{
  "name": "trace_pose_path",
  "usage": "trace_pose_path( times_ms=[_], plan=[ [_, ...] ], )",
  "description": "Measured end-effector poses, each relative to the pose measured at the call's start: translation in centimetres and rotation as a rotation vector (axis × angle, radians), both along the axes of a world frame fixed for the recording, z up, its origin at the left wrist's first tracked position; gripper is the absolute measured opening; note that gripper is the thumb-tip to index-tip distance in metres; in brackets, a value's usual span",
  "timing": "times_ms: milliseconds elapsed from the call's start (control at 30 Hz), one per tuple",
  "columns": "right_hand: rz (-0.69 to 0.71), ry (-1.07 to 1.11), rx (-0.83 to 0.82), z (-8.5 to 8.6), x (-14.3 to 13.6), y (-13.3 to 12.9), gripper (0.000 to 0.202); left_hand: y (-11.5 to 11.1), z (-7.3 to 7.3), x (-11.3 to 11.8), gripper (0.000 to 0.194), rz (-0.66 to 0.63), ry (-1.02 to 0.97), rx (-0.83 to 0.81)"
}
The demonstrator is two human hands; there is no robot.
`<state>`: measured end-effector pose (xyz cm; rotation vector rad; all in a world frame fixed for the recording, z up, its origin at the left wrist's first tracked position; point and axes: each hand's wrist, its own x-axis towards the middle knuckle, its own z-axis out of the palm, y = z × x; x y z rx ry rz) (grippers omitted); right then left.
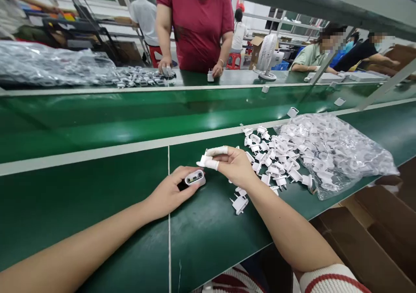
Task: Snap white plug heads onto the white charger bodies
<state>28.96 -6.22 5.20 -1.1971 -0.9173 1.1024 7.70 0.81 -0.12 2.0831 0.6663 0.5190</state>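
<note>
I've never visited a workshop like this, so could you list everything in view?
Bench: one, dark green, foreground
Belt: one, green, beyond bench
Open housing: one, white, centre
Plug piece: one, white, centre
Loose plug pieces: many, white, right of centre
Bags: at least two, clear, right and far left
Belt pieces: several, white, right
Small pieces: many, greyish, upper left
Fan: one, white, behind belt
Stools: at least two, red, background
Boxes: several, brown, mostly lower right
Co-workers: at least five, varied clothing, background
Sleeve: one, white and red, lower right
Left hand: one, on open housing
Right hand: one, white finger covers, holding plug piece
</note>
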Motion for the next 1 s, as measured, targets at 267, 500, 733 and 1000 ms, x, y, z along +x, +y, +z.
trace_pose_path(
  times_ms=[267, 500, 733, 1000],
  plan=[
    [-0.065, -0.225, 0.155, 0.0, -0.5, -0.2, 0.046, 0.4, -0.6, -0.4, 0.058, -0.051, -0.044, 0.060],
    [0.000, -0.338, 0.192, 0.6, 0.4, -0.3, 0.019, 0.7, -0.7, -0.3, 0.032, -0.080, -0.076, 0.045],
    [0.054, -0.327, 0.210, 0.2, -0.4, -0.1, 0.029, 0.7, -0.5, -0.1, 0.031, -0.074, -0.092, 0.024],
    [0.026, -0.731, 0.303, 0.4, -0.7, -1.6, 0.042, 0.7, -0.6, 0.0, 0.030, -0.079, -0.118, 0.015]
  ],
)
